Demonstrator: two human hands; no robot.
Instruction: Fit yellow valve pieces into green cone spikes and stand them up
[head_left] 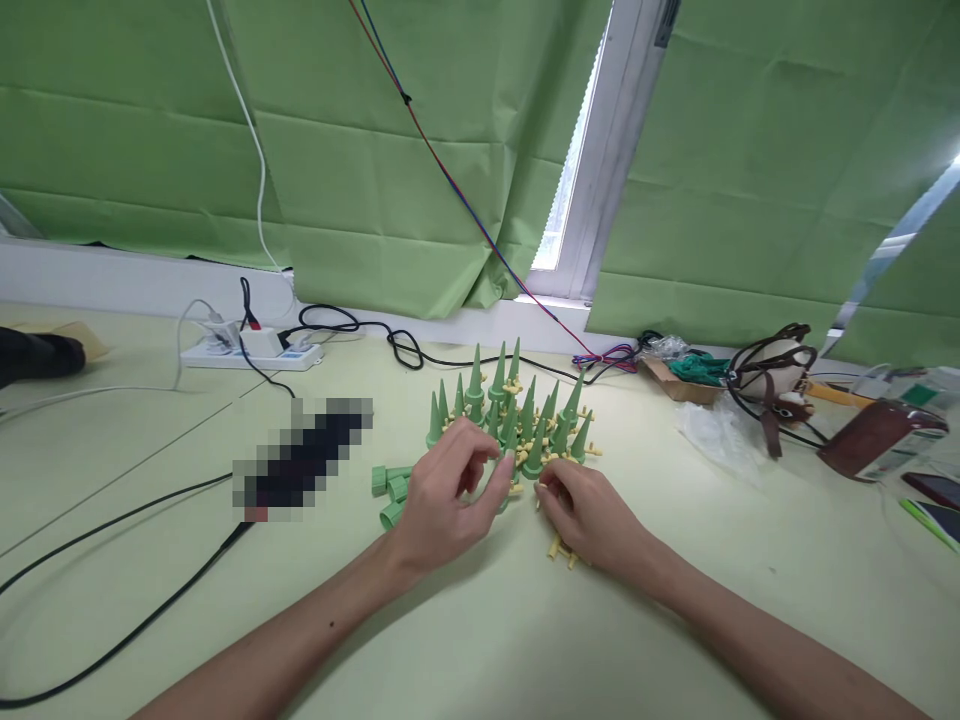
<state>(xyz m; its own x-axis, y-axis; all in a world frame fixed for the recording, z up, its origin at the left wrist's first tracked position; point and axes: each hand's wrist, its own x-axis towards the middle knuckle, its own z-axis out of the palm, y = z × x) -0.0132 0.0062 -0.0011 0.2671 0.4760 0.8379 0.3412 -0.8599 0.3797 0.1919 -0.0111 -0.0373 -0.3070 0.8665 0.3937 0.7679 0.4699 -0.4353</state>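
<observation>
Several green cone-shaped spikes (527,410) with small yellow valve pieces (513,384) on their sides stand upright in a cluster on the table. At the near edge of this cluster, my left hand (448,495) has its thumb and curled fingers closed around one green spike (511,432), whose lower part is mostly covered. My right hand (589,512) is just to the right, fingertips pinched together low over the table; what they hold is too small and hidden to name. Loose yellow valve pieces (556,548) lie beneath it. Green ribbed caps (389,514) lie left of my left hand.
A blurred-out dark object (307,460) with a black cable (202,570) lies at left. Behind it is a white power strip (199,354). At right are a plastic bag (720,435), a cardboard box (679,383), a bag with dark straps (765,375) and a brown case (862,443).
</observation>
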